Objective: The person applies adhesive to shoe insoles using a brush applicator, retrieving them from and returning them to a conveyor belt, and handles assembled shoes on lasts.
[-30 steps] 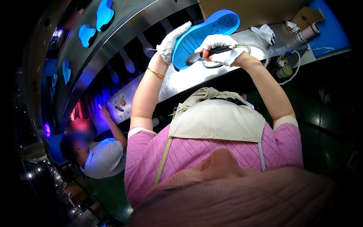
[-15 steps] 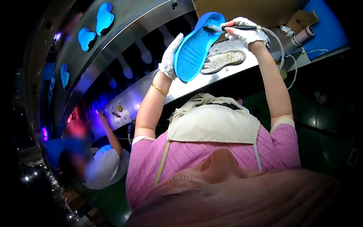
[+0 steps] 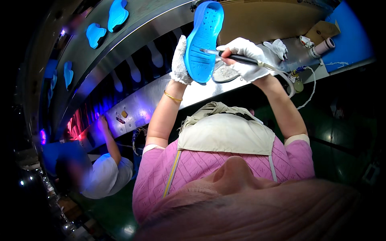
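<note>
My left hand (image 3: 180, 64), in a white knit glove, grips the left edge of a blue shoe sole (image 3: 206, 38), which I hold up above the bench. The hollow inner face, with small holes and grooves, is turned toward me. In my gloved right hand (image 3: 250, 60), with bare fingertips showing, is a black-handled brush (image 3: 240, 59) on a pale hose (image 3: 281, 72). Its tip touches the grooves in the sole's lower half. A greyish-white sole-shaped piece (image 3: 226, 74) lies on the metal bench below, partly hidden by the blue sole and my right hand.
Several blue soles (image 3: 118, 14) lie on the conveyor (image 3: 140, 10) at the far left. Along the back are a cardboard box (image 3: 257, 20), a crumpled white glove (image 3: 276, 48), and a pink cylinder (image 3: 324, 46) at right. A co-worker (image 3: 106, 176) reaches to the bench (image 3: 138, 110) at left.
My right hand has come left and nearer, bringing the brush tip from the sole's upper end down to its lower grooves. The sole stands more upright and sits slightly farther away.
</note>
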`<state>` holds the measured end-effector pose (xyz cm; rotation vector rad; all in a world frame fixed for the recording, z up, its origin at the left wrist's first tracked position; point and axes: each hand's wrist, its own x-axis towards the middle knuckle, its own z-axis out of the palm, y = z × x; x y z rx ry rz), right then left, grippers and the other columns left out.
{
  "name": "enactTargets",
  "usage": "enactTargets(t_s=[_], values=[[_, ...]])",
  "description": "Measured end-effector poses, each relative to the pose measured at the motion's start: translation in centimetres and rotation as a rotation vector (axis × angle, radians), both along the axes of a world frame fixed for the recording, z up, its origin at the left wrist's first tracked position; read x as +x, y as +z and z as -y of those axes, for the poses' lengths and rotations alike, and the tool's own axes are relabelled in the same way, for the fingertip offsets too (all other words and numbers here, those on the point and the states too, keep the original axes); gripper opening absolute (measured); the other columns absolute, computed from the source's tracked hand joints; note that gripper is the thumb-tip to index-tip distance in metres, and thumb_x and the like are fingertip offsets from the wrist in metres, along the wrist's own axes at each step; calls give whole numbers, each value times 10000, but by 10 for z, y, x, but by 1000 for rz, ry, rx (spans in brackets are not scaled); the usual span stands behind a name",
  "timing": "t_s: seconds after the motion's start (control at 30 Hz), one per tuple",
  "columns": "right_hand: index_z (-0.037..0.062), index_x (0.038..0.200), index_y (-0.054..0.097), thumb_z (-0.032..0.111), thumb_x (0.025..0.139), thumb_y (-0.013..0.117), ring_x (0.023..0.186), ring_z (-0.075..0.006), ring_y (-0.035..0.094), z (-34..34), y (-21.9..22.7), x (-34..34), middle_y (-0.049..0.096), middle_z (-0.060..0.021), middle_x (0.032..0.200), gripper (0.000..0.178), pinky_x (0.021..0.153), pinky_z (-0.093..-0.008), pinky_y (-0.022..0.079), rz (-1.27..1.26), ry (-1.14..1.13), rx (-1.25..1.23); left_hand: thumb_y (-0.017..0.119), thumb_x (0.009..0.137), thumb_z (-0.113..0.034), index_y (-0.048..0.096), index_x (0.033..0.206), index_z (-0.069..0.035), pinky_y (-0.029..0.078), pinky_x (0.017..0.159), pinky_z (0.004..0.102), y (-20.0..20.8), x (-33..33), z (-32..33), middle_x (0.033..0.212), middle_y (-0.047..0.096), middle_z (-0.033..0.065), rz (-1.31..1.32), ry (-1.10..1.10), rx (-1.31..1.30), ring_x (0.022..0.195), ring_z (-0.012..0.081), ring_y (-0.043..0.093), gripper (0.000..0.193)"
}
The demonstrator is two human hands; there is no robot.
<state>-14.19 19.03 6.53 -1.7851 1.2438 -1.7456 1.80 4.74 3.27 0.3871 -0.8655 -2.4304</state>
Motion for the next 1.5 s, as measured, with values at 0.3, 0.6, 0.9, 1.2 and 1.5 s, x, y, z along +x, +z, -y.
enactTargets(t_s=[0.3,0.6,0.9,1.2,1.5], values=[[20,830,660,-25,757,713,663,-154,637,11,-13,26,664,-109,830,101,618,-259,518,384,151,72,361,906,-626,410,1356,-2,467,956,493,-16,8,-6,1260,531,237,-333,-80,149,1090,378,570,771],[16,852,659,-31,748,709,681,-156,650,15,-3,36,676,-100,802,125,629,-276,530,352,289,75,379,921,-587,427,1339,-4,441,998,442,-18,8,-15,1260,538,216,-334,-109,127,1121,350,557,719],[20,827,675,-98,658,703,679,-215,647,63,-4,-31,668,-120,803,208,621,-288,514,-79,-356,-404,383,912,-609,418,1360,-3,498,928,453,-1,1,-46,1274,542,203,-182,-111,101,1071,327,600,754],[51,825,662,19,709,770,738,-160,653,22,-17,-4,679,-91,877,162,682,-293,526,223,74,68,417,920,-583,457,1319,-8,535,874,410,-18,23,-18,1153,614,170,-75,10,51,979,287,641,701],[56,782,600,-88,711,653,732,-242,629,31,36,-46,632,-96,800,169,687,-309,512,-551,-18,-229,374,905,-637,425,1347,15,500,924,415,-19,26,-6,1183,595,215,43,42,-223,1014,307,632,789]])
